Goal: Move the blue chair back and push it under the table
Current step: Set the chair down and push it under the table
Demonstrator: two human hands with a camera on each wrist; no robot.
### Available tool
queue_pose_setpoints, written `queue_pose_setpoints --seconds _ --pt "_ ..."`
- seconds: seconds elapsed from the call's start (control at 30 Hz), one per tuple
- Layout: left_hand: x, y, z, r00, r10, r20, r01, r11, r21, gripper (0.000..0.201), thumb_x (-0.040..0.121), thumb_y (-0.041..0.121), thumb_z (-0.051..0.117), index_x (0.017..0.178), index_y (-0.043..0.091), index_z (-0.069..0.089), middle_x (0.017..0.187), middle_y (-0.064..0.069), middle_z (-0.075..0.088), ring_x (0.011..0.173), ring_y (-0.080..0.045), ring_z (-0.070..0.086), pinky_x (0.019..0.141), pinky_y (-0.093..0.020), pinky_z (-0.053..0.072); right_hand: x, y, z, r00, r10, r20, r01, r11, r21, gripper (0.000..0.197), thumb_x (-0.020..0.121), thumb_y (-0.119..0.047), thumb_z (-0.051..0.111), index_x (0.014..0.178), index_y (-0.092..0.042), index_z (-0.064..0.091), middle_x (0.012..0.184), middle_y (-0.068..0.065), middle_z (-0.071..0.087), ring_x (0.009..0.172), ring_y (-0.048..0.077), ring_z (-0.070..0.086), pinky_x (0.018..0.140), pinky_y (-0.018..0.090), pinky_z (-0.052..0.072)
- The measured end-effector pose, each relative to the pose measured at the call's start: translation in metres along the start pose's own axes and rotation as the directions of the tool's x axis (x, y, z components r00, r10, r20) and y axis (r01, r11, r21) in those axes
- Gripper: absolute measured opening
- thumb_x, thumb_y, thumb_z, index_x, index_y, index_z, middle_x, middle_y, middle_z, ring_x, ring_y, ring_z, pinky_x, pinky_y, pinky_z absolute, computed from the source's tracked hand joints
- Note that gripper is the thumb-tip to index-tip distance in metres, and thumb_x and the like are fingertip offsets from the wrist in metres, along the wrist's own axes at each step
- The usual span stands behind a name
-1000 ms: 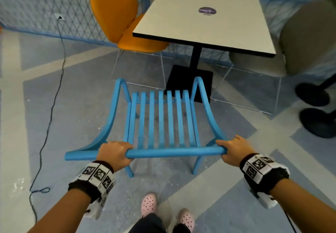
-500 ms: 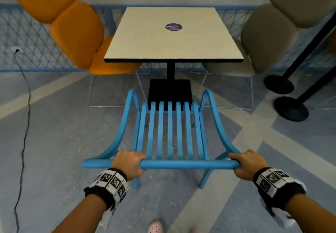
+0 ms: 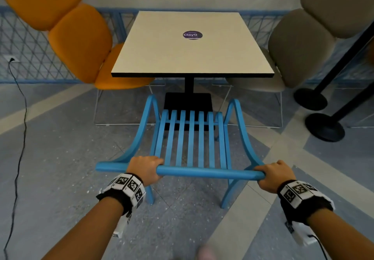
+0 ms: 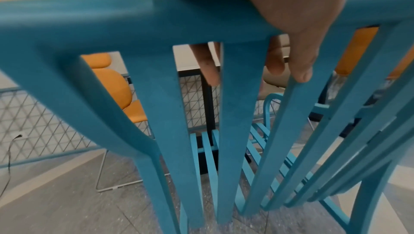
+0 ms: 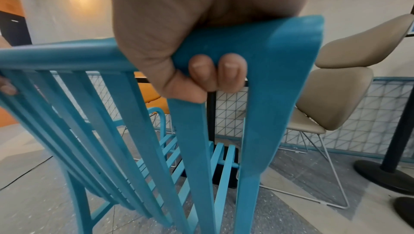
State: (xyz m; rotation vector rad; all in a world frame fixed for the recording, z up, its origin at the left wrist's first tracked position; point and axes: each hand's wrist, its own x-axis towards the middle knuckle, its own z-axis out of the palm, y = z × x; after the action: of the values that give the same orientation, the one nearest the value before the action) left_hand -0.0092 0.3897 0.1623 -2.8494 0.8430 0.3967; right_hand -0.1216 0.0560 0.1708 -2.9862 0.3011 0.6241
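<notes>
A blue slatted chair (image 3: 191, 138) stands on the floor facing a square beige table (image 3: 192, 57) on a black pedestal. The chair's front edge sits just short of the table's near edge, over the black base. My left hand (image 3: 144, 167) grips the top rail left of centre, fingers curled over it (image 4: 289, 25). My right hand (image 3: 272, 173) grips the rail's right end, fingers wrapped underneath (image 5: 210, 71). The blue chair (image 5: 224, 131) fills both wrist views (image 4: 179, 96).
An orange chair (image 3: 81, 43) stands left of the table and a beige chair (image 3: 303, 43) right of it. Two black round post bases (image 3: 323, 127) sit on the floor at right. A black cable (image 3: 20, 138) runs down the left. Blue mesh fencing lines the wall.
The chair has swung round to face the table squarely and moved closer to it. Both hands keep the same grip on the top rail.
</notes>
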Motion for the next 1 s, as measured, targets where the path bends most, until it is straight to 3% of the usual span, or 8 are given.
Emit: queue_pose_setpoints --seconds 0.1,0.2,0.3,0.37,0.5,0.67,0.9,1.0 --pt "0.005 -0.01 0.001 0.995 -0.102 0.02 0.103 0.994 -0.035 0.04 0.079 0.059 0.052 0.104 0.028 0.058 0.108 0.008 0.067 0.095 -0.019 0.064 0.074 -0.03 0.047 0.008 0.005 -0.005 1.0 -0.003 -0.004 0.003 1.0 -0.023 0.027 0.079 -0.018 0.049 0.086 -0.045 0.047 0.077 -0.006 0.054 0.058 0.01 0.041 0.082 0.026 0.026" --pt "0.006 -0.027 0.005 0.98 -0.188 0.058 0.186 0.982 0.031 0.049 0.076 0.068 0.048 0.105 0.031 0.06 0.094 0.006 0.069 0.091 -0.018 0.066 0.077 -0.029 0.051 0.012 0.007 -0.006 1.0 -0.025 -0.003 0.025 0.999 -0.036 0.031 0.08 -0.017 0.049 0.1 -0.038 0.061 0.077 -0.007 0.054 0.063 0.013 0.041 0.082 0.027 0.025" --pt "0.007 -0.026 0.004 0.978 -0.195 0.078 0.188 0.978 0.096 0.051 0.078 0.069 0.045 0.106 0.031 0.063 0.094 0.002 0.072 0.091 -0.019 0.066 0.077 -0.03 0.052 0.015 0.009 -0.009 1.0 -0.019 0.002 0.019 0.999 -0.048 0.032 0.08 -0.017 0.05 0.103 -0.036 0.062 0.085 -0.005 0.065 0.07 0.015 0.044 0.094 0.03 0.033" --pt "0.011 -0.021 0.002 0.972 -0.217 0.088 0.209 0.974 0.093 0.052 0.078 0.069 0.044 0.104 0.029 0.065 0.094 0.002 0.071 0.092 -0.019 0.066 0.078 -0.031 0.052 0.019 0.013 -0.011 1.0 -0.011 0.001 0.011 0.997 -0.072 0.028 0.081 -0.018 0.05 0.097 -0.037 0.06 0.082 -0.006 0.063 0.071 0.016 0.046 0.098 0.031 0.034" --pt "0.017 -0.013 -0.003 0.963 -0.25 0.097 0.242 0.966 0.087 0.056 0.077 0.071 0.043 0.099 0.025 0.066 0.081 0.004 0.062 0.084 -0.019 0.065 0.072 -0.029 0.05 0.028 0.02 -0.017 1.0 0.01 0.013 -0.009 0.997 -0.077 0.027 0.082 -0.017 0.049 0.097 -0.034 0.062 0.077 -0.009 0.056 0.071 0.017 0.047 0.098 0.033 0.034" --pt "0.019 -0.004 -0.003 0.959 -0.269 0.086 0.256 0.957 0.136 0.056 0.077 0.071 0.044 0.097 0.025 0.068 0.073 0.005 0.055 0.068 -0.015 0.05 0.061 -0.025 0.04 0.033 0.029 -0.016 0.999 0.022 0.028 -0.019 0.996 -0.091 0.028 0.082 -0.017 0.049 0.099 -0.035 0.062 0.078 -0.01 0.057 0.073 0.016 0.049 0.1 0.036 0.034" --pt "0.028 -0.002 -0.003 0.972 -0.214 0.095 0.197 0.967 0.163 0.058 0.079 0.071 0.04 0.101 0.026 0.068 0.076 0.007 0.061 0.068 -0.013 0.051 0.062 -0.025 0.041 0.044 0.04 -0.018 0.999 0.016 0.038 -0.011 0.994 -0.111 0.028 0.082 -0.02 0.05 0.102 -0.036 0.061 0.079 -0.009 0.058 0.075 0.016 0.05 0.099 0.038 0.036" --pt "0.033 -0.005 -0.005 0.971 -0.215 0.102 0.195 0.965 0.176 0.06 0.078 0.073 0.039 0.101 0.026 0.068 0.078 0.006 0.064 0.077 -0.016 0.063 0.069 -0.027 0.049 0.048 0.039 -0.022 0.999 -0.005 0.037 0.008 0.996 -0.093 0.03 0.082 -0.019 0.05 0.104 -0.036 0.061 0.083 -0.007 0.065 0.078 0.019 0.056 0.1 0.039 0.036"
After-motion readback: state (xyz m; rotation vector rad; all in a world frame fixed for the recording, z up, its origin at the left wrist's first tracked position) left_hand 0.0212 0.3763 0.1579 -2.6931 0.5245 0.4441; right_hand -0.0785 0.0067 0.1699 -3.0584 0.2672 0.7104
